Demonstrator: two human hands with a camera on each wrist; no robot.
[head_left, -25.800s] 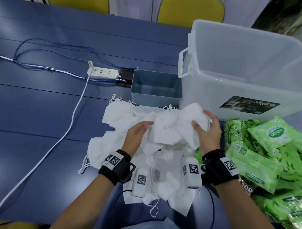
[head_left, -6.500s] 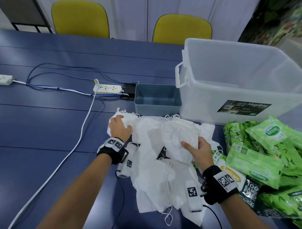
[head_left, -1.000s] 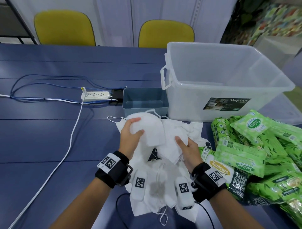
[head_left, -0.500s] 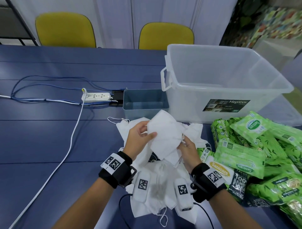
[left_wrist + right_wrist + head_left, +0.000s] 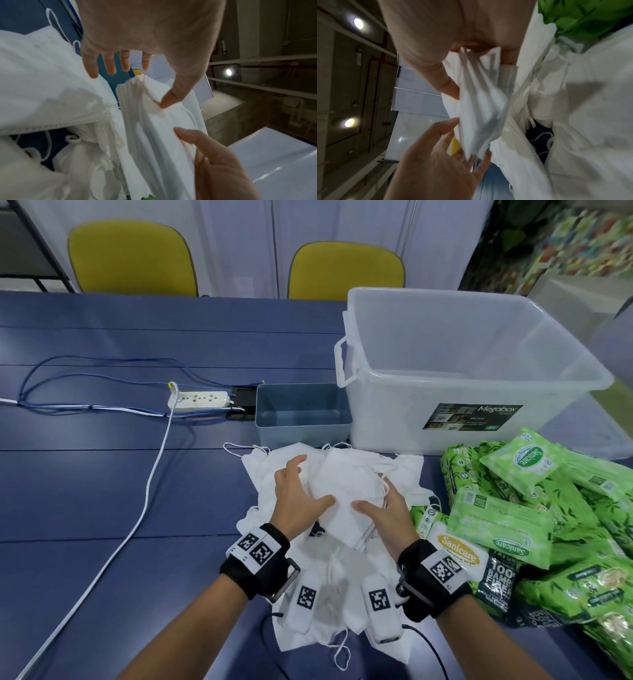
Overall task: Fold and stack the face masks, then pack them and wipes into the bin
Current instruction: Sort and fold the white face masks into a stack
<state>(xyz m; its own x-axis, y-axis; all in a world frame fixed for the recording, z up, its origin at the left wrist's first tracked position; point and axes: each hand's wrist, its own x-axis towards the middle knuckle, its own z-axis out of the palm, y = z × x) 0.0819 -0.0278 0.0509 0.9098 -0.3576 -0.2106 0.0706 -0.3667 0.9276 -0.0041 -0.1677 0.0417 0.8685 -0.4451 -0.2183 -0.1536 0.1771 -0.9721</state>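
Note:
A thin stack of folded white masks (image 5: 346,484) lies slanted on top of the loose mask pile (image 5: 329,577). My right hand (image 5: 371,494) grips its right edge, thumb on top and fingers underneath; the right wrist view shows the stack (image 5: 479,115) pinched in that hand (image 5: 479,75). My left hand (image 5: 315,481) is spread with straight fingers, only its thumb touching the stack's left edge (image 5: 154,128), as the left wrist view shows (image 5: 137,89). The clear Megabox bin (image 5: 394,412) stands empty behind. Green wipes packs (image 5: 513,508) are heaped on the right.
A small blue-grey tray (image 5: 301,436) stands empty just behind the masks, left of the bin. A white power strip (image 5: 198,399) and its cables (image 5: 154,474) run across the left of the blue table. Two yellow chairs (image 5: 133,258) stand behind the table.
The raised masks have come down onto the pile. My left hand has let go its pinch and spread its fingers. The right hand still holds the stack.

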